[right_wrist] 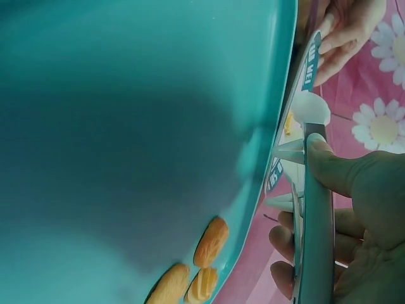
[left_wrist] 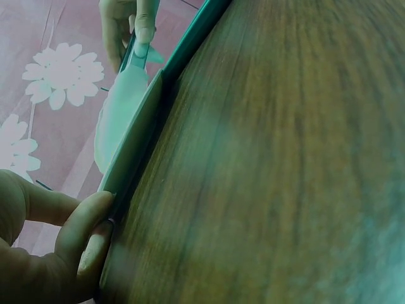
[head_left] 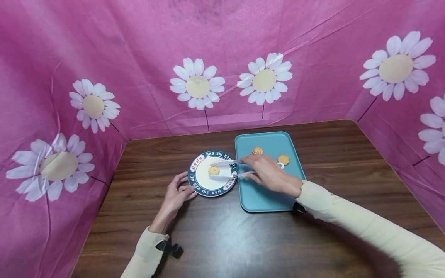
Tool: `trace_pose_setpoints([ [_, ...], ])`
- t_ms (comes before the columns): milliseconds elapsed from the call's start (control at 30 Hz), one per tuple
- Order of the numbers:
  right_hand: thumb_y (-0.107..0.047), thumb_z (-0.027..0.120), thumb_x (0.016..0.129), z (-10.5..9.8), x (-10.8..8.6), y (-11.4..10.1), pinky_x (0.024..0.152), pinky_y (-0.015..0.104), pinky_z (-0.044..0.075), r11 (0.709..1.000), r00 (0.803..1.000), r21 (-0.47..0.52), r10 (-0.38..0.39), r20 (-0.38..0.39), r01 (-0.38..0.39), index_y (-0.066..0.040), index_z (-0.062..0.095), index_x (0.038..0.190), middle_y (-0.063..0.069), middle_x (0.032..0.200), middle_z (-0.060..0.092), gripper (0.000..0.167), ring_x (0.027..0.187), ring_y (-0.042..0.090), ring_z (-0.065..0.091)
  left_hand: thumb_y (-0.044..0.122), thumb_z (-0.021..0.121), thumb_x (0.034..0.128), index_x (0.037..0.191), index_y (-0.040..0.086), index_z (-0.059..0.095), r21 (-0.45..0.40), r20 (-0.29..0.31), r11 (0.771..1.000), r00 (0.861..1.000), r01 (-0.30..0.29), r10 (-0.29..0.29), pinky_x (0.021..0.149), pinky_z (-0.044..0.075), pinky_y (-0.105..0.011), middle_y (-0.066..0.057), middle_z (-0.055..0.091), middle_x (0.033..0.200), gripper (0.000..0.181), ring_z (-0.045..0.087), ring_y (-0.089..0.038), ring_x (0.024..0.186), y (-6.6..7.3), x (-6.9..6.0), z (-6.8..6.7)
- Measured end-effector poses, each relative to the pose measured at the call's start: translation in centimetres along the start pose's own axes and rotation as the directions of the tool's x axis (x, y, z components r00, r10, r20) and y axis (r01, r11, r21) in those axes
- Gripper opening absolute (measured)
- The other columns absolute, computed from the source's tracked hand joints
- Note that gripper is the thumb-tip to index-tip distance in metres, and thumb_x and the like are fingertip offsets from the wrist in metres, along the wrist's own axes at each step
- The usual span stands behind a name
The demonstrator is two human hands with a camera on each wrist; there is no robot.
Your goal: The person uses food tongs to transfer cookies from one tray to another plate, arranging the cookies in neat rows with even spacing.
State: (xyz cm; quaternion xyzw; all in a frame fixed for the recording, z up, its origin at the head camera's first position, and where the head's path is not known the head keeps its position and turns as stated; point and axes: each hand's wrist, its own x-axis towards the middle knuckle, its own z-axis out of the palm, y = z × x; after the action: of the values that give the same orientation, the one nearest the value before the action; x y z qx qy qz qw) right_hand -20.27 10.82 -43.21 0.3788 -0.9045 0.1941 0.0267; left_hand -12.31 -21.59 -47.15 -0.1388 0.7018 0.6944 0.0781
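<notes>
On the plate (head_left: 204, 183): one pale cookie (head_left: 213, 170) in the white centre, between the two arms of the tongs (head_left: 223, 163).
Tongs: arms spread apart, reaching leftward over the plate's right rim. Whether they touch the cookie cannot be told; the wrist views are dim and edge-on there.
Cookie risk: could skid or crumble, in my judgement, if the arms pinch unevenly or too hard, or sweep sideways against it.
Plate risk: a knock from the tongs on the rim could turn or slide it, should the left grip slacken.
Tray (head_left: 265, 201) risk: the right forearm crosses it, so a low sleeve could drag against its edge.
Right hand (head_left: 271, 173): holds the tongs, thumb on one arm and fingers on the other; back of hand upward above the tray, forearm slanting in from lower right.
Left hand (head_left: 179, 192): pinches the plate's left rim, thumb and fingers at its edge; forearm rising from below.
Tray cookies: a swirled cookie (head_left: 257, 151) and a round cookie (head_left: 283, 160) lie beyond the right hand; tray sits just beside the plate on the wooden surface (head_left: 215, 239).
</notes>
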Motion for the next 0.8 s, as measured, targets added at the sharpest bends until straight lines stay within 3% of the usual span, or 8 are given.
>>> trace_pose_setpoints([
  [267, -0.037, 0.075, 0.097, 0.7, 0.6, -0.6, 0.097, 0.045, 0.064, 1.000, 1.000, 0.020, -0.004, 0.016, 0.003, -0.010, 0.065, 0.140, 0.007, 0.128, 0.073, 0.052, 0.115, 0.024, 0.069, -0.014, 0.057, 0.0967, 0.157, 0.001, 0.035, 0.006, -0.006, 1.000, 1.000, 0.007, -0.007, 0.083, 0.068, -0.022, -0.025, 0.042, 0.152, 0.066, 0.068, -0.015, 0.102, -0.1, -0.1, 0.0],
  [500, -0.036, 0.074, 0.097, 0.8, 1.4, -1.0, 0.066, 0.031, 0.057, 0.999, 0.999, 0.010, -0.039, -0.001, 0.039, -0.009, 0.066, 0.138, 0.007, 0.117, 0.076, 0.050, 0.083, 0.016, 0.062, -0.016, 0.056, 0.0963, 0.157, 0.001, 0.034, -0.006, -0.007, 1.000, 1.000, 0.003, -0.003, 0.083, 0.067, -0.021, -0.025, 0.041, 0.153, 0.067, 0.068, -0.013, 0.101, -0.1, 0.0, 0.0],
  [800, -0.039, 0.071, 0.099, 0.6, 2.2, -1.2, 0.065, 0.032, 0.058, 0.999, 0.999, -0.002, -0.043, 0.014, 0.043, -0.008, 0.065, 0.138, 0.006, 0.112, 0.075, 0.050, 0.084, 0.017, 0.063, -0.016, 0.056, 0.0960, 0.158, 0.002, 0.035, -0.007, 0.000, 1.000, 1.000, 0.010, -0.010, 0.084, 0.067, -0.022, -0.023, 0.042, 0.153, 0.068, 0.068, -0.013, 0.101, -0.1, 0.2, 0.0],
])
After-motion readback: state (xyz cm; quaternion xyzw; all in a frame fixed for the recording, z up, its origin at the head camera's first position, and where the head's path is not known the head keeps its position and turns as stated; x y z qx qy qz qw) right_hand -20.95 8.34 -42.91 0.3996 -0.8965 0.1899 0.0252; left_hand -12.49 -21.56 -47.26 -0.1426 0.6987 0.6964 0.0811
